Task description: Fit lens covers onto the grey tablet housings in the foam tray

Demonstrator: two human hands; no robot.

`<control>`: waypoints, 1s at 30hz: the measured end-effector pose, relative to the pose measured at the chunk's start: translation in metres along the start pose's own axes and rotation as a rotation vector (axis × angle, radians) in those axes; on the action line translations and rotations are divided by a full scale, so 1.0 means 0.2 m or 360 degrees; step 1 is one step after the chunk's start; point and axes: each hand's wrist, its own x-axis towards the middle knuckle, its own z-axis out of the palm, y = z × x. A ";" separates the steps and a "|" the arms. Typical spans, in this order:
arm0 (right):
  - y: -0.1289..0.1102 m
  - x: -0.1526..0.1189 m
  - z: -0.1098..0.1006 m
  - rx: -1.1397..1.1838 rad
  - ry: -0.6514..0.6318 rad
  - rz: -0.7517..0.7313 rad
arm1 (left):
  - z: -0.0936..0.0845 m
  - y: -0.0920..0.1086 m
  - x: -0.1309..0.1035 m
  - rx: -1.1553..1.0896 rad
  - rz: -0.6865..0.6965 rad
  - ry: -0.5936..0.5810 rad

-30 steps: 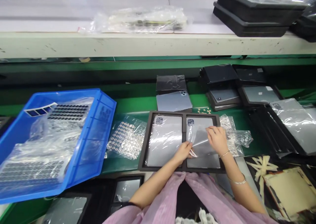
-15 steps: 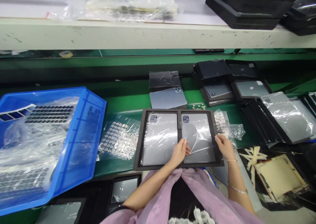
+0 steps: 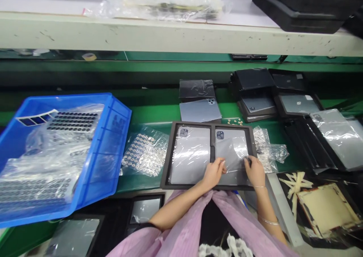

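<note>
A dark two-compartment tray (image 3: 212, 143) lies in front of me. Each compartment holds a grey tablet back panel with a camera cluster: the left panel (image 3: 191, 155) and the right panel (image 3: 228, 145). Clear plastic film (image 3: 234, 160) covers the right panel, creased and shiny. My left hand (image 3: 214, 172) is closed at the lower left of the right panel, its fingers pinching the film. My right hand (image 3: 255, 172) is closed too, thumb and finger pinching the film at the panel's right side.
To the left stands a blue bin (image 3: 123, 117) of bagged dark parts. A bag of small rings (image 3: 146, 155) lies beside the tray. Behind are more panels (image 3: 200, 110) and stacked black trays (image 3: 252, 79). At right are wrapped panels (image 3: 337, 136); a white shelf (image 3: 141, 36) crosses above.
My right hand has moved left from the tray's right rim onto the film over the right panel. My left hand stays near the panel's lower left. The whole view has shifted slightly.
</note>
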 end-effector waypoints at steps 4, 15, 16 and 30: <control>0.04 0.08 -0.03 0.0220 -0.0031 0.0054 | -0.01 0.04 -0.04 0.0279 0.0356 -0.0277; 0.14 0.03 -0.22 0.1023 -0.0385 0.0044 | -0.08 -0.01 -0.12 0.0100 0.0400 -0.0315; 0.15 0.02 -0.22 0.1008 -0.0301 0.0048 | -0.06 -0.01 -0.11 0.0040 0.0335 -0.0236; 0.02 0.11 -0.08 -0.0230 -0.0123 0.0040 | 0.02 -0.03 -0.02 -0.0320 -0.0378 0.0057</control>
